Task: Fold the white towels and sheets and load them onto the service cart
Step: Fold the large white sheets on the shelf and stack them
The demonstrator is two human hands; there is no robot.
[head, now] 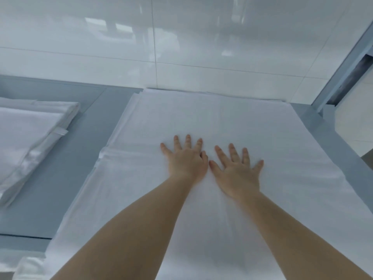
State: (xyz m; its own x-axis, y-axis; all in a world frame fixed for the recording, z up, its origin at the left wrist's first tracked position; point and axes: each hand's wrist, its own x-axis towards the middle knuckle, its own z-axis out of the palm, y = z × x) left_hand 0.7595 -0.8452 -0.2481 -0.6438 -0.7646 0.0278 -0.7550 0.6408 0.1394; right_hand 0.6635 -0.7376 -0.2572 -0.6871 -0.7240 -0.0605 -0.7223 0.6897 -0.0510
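A large white sheet (212,118) lies folded in layers across the grey table (60,178), reaching from the wall to the near edge. My left hand (186,158) and my right hand (237,168) press flat on its middle, side by side, fingers spread and straight. Neither hand holds anything. A second folded white sheet (30,134) with a satin hem lies on the table at the left.
A glossy white tiled wall (181,47) stands right behind the table. A grey frame post (343,67) rises at the right corner. More white cloth (26,265) shows at the bottom left corner.
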